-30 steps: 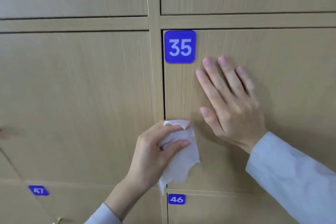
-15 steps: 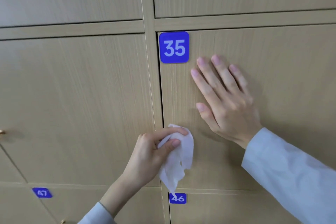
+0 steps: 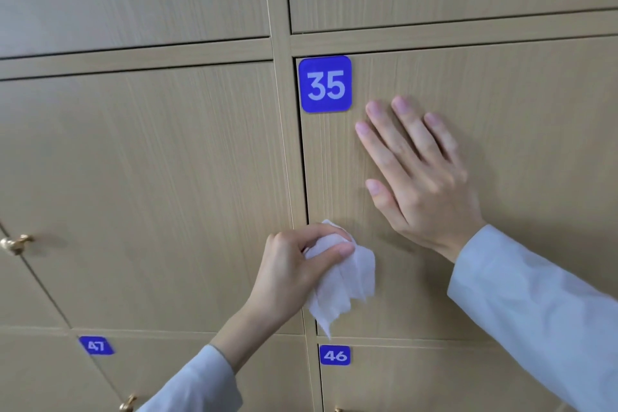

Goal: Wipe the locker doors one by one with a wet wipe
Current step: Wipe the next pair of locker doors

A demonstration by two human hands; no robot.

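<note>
Wiping of door 35, lower left corner; step in hand, as judged from the wipe's position.

Landmark: blue plate 35, fixed at the door's upper left corner.

Left hand: well below the plate, fingers and thumb curled round a bunched white wet wipe, which touches the door just right of its left edge seam. A loose tail of the wipe hangs down toward plate 46, directly below plate 35.

Right hand: below and right of the plate, fingers straight and slightly spread, palm flat on the door, holding nothing. Judged to be steadying the door against the wiping pressure.

Advice for the step: spread the wipe flatter under the fingers so more of it meets the wood; work in overlapping passes from the seam outward; shift the flat hand aside so that the patch under it also gets wiped; run over the plate's face and edges.

Also present: plate 47, below and far left of plate 35; a brass knob on the door left of it.
</note>
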